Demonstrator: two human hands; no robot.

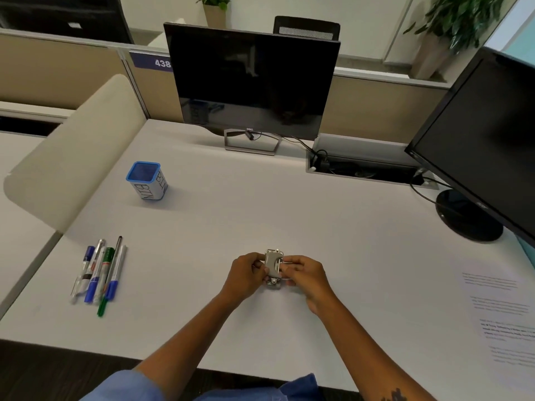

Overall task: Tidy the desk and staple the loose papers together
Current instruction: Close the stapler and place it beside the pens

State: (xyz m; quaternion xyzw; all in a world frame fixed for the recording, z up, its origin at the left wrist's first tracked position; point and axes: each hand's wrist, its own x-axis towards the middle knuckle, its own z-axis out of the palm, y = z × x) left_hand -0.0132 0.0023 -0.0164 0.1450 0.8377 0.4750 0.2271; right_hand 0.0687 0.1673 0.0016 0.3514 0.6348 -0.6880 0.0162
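A small silver stapler is held between both hands just above the white desk, near its front middle. My left hand grips its left side and my right hand pinches its right side, where a thin metal part sticks out. Printed loose papers lie flat at the desk's right edge. Several pens and markers lie side by side at the front left. A blue-rimmed cup marked BIN stands upright behind them.
A dark Dell monitor stands at the back centre, and a second monitor on a round base at the right. An open cable tray with wires sits between them. A beige divider panel bounds the left side.
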